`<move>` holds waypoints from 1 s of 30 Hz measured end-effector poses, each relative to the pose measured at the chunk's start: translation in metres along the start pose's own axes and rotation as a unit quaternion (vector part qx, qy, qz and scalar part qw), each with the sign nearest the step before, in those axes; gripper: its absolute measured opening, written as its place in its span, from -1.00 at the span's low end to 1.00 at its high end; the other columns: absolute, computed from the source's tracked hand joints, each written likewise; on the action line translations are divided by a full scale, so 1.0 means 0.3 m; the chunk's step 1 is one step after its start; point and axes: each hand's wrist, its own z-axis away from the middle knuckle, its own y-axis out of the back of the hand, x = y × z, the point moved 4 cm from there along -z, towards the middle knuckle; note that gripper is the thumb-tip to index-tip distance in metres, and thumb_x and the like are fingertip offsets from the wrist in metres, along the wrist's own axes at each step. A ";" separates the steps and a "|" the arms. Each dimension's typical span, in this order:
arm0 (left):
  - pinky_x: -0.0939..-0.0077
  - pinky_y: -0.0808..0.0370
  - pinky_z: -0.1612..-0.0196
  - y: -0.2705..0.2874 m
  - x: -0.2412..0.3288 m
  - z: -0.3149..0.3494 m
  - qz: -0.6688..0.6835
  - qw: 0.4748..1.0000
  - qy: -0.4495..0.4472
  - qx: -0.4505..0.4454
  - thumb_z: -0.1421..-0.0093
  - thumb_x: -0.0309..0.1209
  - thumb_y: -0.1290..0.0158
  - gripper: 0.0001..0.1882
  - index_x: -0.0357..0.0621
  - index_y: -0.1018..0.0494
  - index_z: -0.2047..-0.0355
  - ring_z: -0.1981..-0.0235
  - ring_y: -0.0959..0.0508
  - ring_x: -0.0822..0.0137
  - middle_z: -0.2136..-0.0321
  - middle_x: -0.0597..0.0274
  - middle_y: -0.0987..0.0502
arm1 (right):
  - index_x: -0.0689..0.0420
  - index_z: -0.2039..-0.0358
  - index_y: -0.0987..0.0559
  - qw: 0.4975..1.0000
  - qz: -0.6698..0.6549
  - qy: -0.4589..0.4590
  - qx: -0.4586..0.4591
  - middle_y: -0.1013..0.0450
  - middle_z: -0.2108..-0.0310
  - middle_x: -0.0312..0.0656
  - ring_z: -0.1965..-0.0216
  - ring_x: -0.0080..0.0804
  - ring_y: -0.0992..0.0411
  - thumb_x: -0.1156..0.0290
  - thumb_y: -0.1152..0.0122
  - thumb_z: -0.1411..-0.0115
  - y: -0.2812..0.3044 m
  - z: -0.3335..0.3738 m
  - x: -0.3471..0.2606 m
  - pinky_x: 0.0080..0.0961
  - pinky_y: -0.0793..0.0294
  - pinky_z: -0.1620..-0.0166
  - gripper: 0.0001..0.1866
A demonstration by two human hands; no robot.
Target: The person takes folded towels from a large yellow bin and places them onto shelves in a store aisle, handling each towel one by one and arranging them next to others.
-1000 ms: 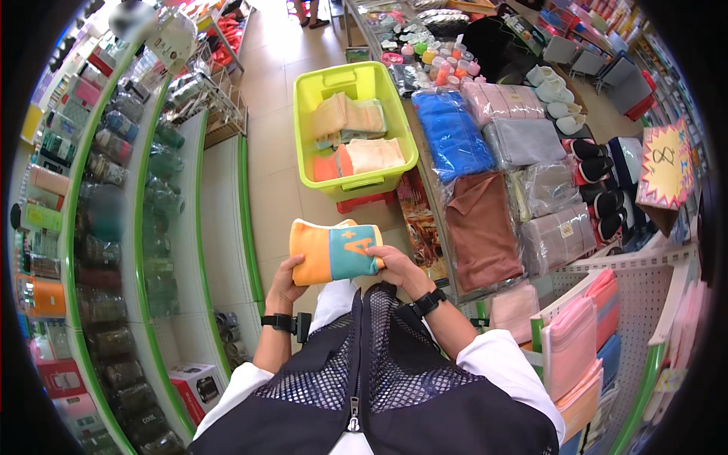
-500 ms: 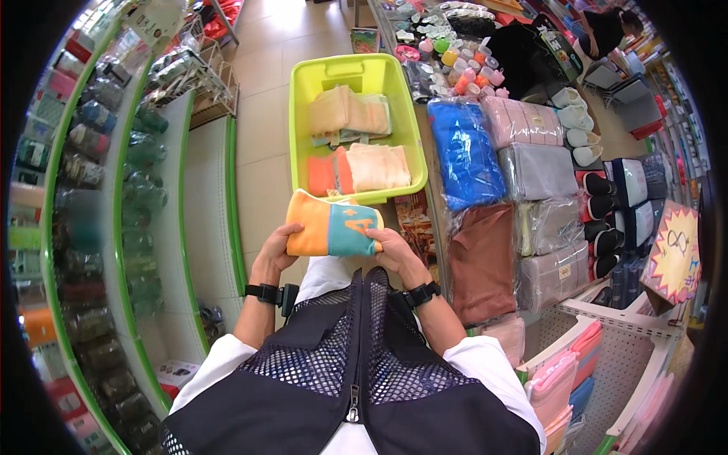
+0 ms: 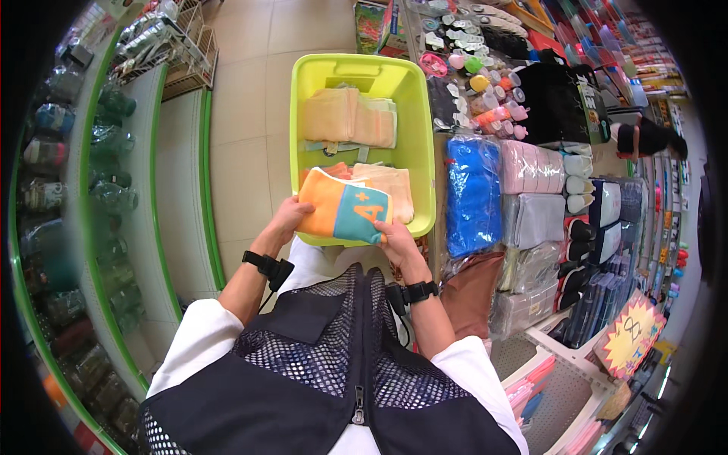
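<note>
A folded towel (image 3: 322,199), orange on its left and teal with orange print on its right, is stretched between my two hands. My left hand (image 3: 290,215) grips its left edge, and my right hand (image 3: 396,238) pinches its lower right corner. The towel hangs over the near end of a lime-green plastic bin (image 3: 429,136). Inside, a stack of folded peach cloths (image 3: 334,115) lies at the far end. Closer to me are folded cream cloths (image 3: 393,186), partly hidden by the towel I hold.
Right of the bin, a display holds a bagged blue textile (image 3: 474,197), bagged pink bedding (image 3: 531,167), slippers (image 3: 580,186) and small bottles (image 3: 493,98). Green-edged shelves (image 3: 205,182) with clear jars (image 3: 114,163) line the left. Tiled floor (image 3: 246,98) runs between.
The towel and both my hands have moved forward, from before the bin's near rim to over its near end. My view has shifted; the towel stays in both hands.
</note>
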 end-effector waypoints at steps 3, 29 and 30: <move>0.50 -0.43 0.16 0.016 -0.070 -0.065 0.000 0.999 0.026 0.027 0.00 -0.55 0.08 -0.66 -0.37 -0.33 0.17 0.28 -0.50 0.32 0.25 0.12 -0.47 | 0.27 0.07 -0.35 0.998 0.022 -0.043 0.049 -0.41 0.19 -0.19 0.26 -0.46 -0.42 0.51 0.06 -0.14 0.040 -0.060 0.022 -0.52 -0.45 0.23 -0.69; 0.05 -0.38 0.19 -0.091 -0.271 -0.255 -0.429 0.835 0.033 0.344 0.09 -0.53 0.03 -0.56 -0.26 -0.16 0.14 0.24 -0.44 -0.18 0.28 -0.21 -0.43 | 0.14 0.17 -0.46 0.853 0.509 0.107 -0.045 -0.48 0.31 -0.02 0.24 -0.22 -0.46 0.43 -0.04 0.04 0.185 -0.438 0.039 -0.41 -0.39 0.15 -0.65; 0.04 -0.38 0.23 -0.095 -0.251 -0.250 -0.444 0.816 -0.048 0.367 0.06 -0.58 0.13 -0.61 -0.29 -0.19 0.15 0.29 -0.45 -0.19 0.34 -0.26 -0.44 | 0.13 0.15 -0.45 0.860 0.500 0.096 -0.029 -0.48 0.31 -0.01 0.24 -0.18 -0.45 0.42 -0.04 0.04 0.185 -0.443 0.058 -0.39 -0.39 0.14 -0.64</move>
